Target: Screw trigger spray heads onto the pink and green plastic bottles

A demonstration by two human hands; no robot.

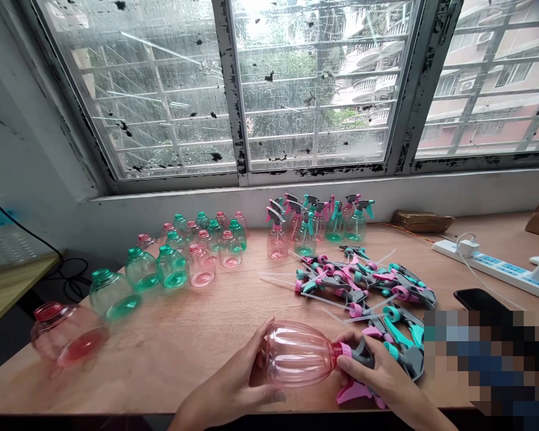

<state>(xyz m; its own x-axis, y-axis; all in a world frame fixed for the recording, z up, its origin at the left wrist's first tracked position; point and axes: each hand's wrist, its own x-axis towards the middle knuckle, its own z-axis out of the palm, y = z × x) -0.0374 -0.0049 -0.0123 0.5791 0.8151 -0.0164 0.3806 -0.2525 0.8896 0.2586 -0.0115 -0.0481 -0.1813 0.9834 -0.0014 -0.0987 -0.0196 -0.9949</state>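
The bottle is sideways, left hand gripping its base, right hand its sprayer; worktop beneath it, windows beyond.

Left grip, right grip both bare; fingers slender, wrists uncovered.

Table: open bottles run from near left back to the wall below the window, with sprayer-fitted bottles clustered to the right of their far end. Loose trigger heads pile up in front of that cluster; power strip to the pile's right, phone before the strip, package behind it. Held bottle sideways at the front edge, base at left hand, neck at right hand.
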